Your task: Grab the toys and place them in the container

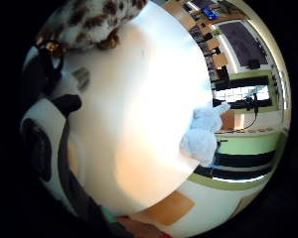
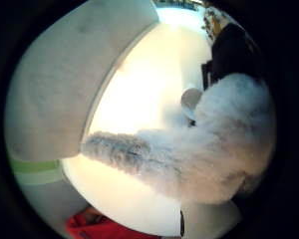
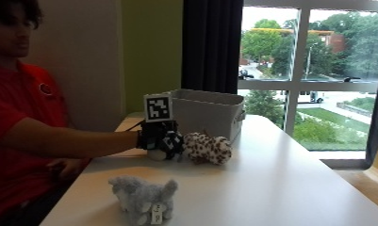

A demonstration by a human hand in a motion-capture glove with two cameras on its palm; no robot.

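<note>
I see 2 toys near me on the table (image 3: 289,188): the grey plush (image 3: 143,197) out front, the spotted plush (image 3: 207,148) beside the container (image 3: 204,110). My right hand (image 3: 160,140) touches a white fluffy toy (image 2: 224,149); finger state I cannot tell. All look soft and light; I'd grab the body.

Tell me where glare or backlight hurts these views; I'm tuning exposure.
Outside view: the bright window backlights the scene, leaving the gloved hand dark. Both palm views: the white table washes out, and the grey plush toy looks soft.
</note>
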